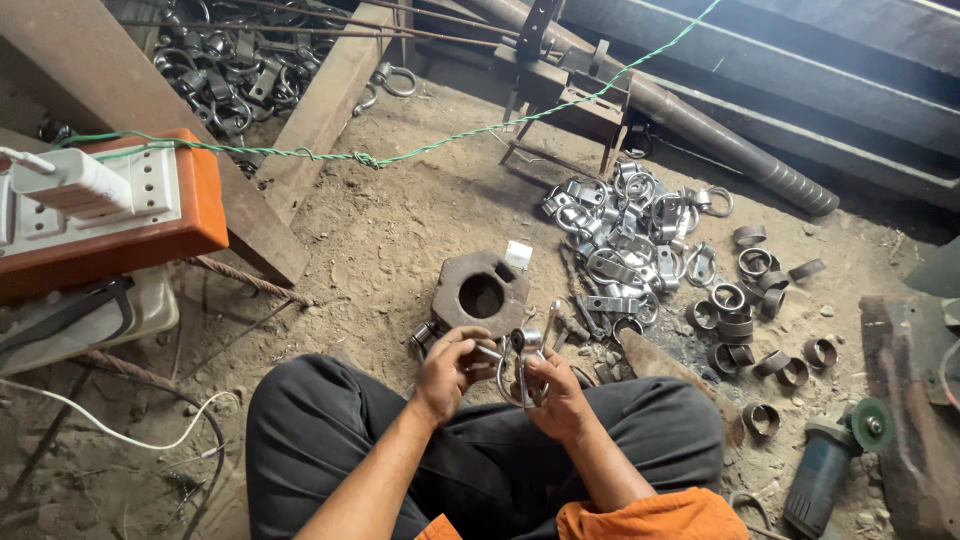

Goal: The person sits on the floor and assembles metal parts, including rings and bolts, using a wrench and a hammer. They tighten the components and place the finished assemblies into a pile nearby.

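Note:
I sit on a dirt floor with both hands raised over my dark-trousered knees. My right hand (pixel 555 390) grips a shiny metal pipe clamp (pixel 522 365) with a ring-shaped band. My left hand (pixel 450 365) holds a small bolt or pin (pixel 487 351) against the clamp's side. Just beyond my hands lies a rusty heavy metal block (pixel 480 292) with a round hole in it. A small short metal ring (pixel 422 337) rests by my left hand.
A heap of shiny clamps (pixel 625 235) and several rusty short rings (pixel 745 315) lie to the right. More clamps (pixel 230 70) are piled at top left behind wooden beams. An orange power strip board (pixel 150 205) is left; an angle grinder (pixel 835 460) lower right.

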